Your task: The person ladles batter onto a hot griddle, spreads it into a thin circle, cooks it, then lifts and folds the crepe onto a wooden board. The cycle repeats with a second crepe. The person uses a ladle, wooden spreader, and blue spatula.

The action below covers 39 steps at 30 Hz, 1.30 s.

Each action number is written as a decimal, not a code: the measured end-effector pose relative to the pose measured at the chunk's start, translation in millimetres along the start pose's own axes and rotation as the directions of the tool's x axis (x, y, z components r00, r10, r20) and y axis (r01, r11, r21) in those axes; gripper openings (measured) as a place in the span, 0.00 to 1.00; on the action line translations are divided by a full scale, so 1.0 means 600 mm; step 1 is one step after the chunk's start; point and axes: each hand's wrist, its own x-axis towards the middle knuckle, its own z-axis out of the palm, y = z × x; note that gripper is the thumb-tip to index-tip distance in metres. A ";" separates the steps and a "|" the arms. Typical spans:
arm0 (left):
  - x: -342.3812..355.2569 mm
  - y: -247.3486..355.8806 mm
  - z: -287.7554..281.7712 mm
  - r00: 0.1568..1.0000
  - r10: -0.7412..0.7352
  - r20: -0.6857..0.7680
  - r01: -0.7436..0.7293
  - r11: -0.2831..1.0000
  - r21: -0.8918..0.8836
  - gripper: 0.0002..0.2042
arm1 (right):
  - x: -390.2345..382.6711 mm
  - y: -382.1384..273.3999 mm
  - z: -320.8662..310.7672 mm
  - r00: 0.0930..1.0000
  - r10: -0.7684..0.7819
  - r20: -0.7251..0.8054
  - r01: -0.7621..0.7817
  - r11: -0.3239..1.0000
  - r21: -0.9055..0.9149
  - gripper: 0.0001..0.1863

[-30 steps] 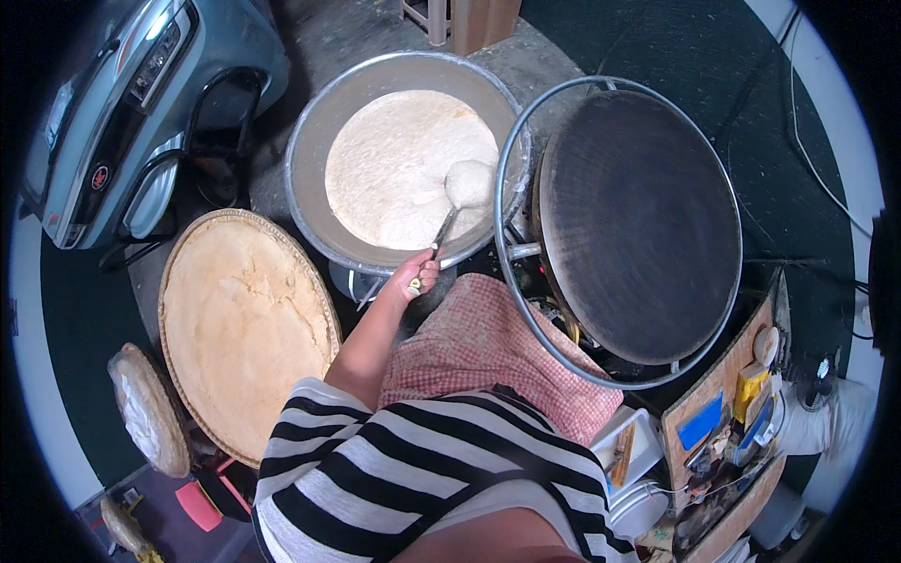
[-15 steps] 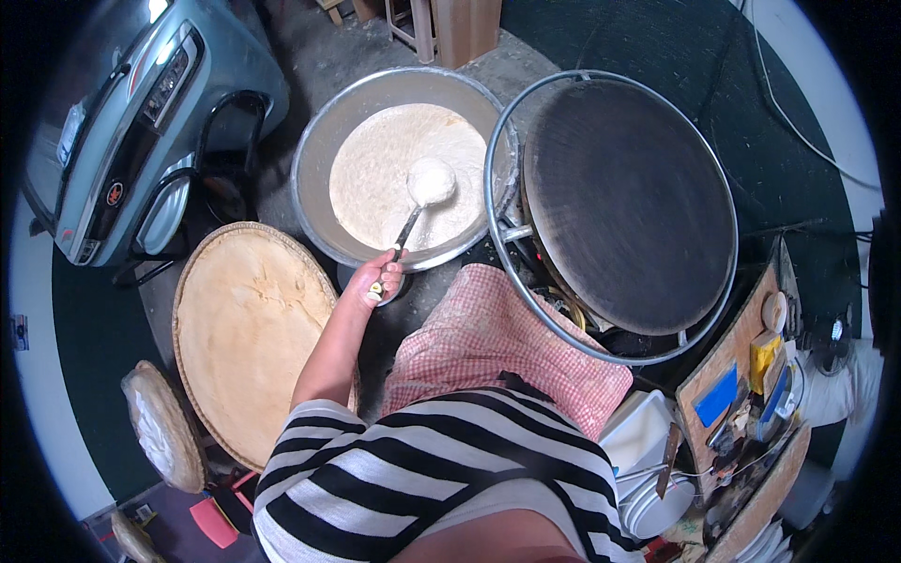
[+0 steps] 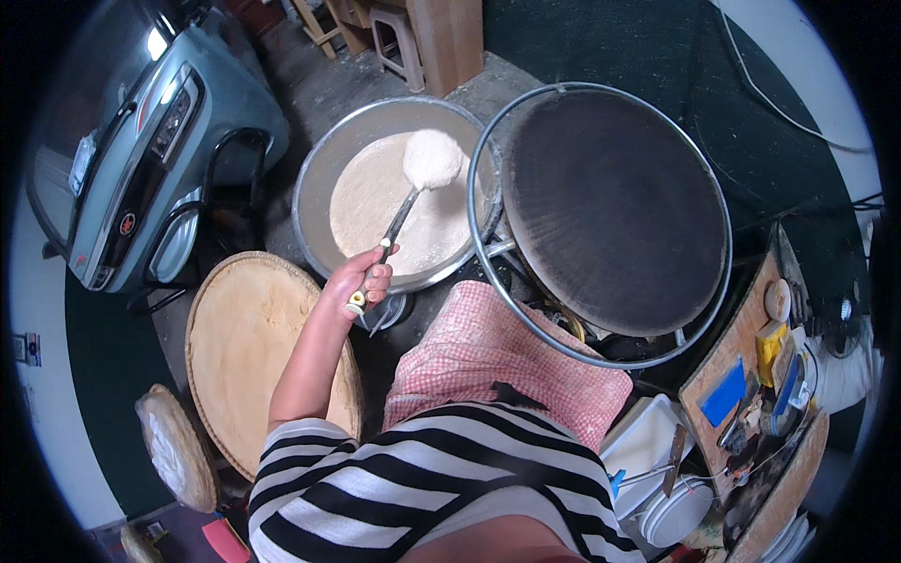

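My left hand (image 3: 366, 281) is wrapped round the handle of a metal ladle (image 3: 399, 216), whose bowl (image 3: 432, 158), heaped with pale batter, is held over a wide metal tub (image 3: 314, 202) part-filled with the same batter. To the right of the tub is a big round dark griddle (image 3: 615, 211) inside a tubular metal ring (image 3: 483, 244). My right hand is out of view.
A large round basket tray (image 3: 192, 357) holding a pale flat layer sits lower left, a smaller wrapped one (image 3: 174, 446) beside it. A light-blue vehicle (image 3: 155, 150) stands upper left, a stool (image 3: 399, 56) behind the tub. A cluttered board (image 3: 699, 394) and white containers (image 3: 676, 511) are lower right.
My left hand has drawn left and nearer with the ladle, whose bowl has risen from the batter and is raised over the tub. The view has shifted somewhat.
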 end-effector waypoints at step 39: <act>0.156 -0.091 -0.018 0.883 0.269 0.385 -0.176 0.949 -0.260 0.20 | -0.596 -0.400 0.911 0.144 -0.365 0.920 0.897 -0.345 -0.278 0.28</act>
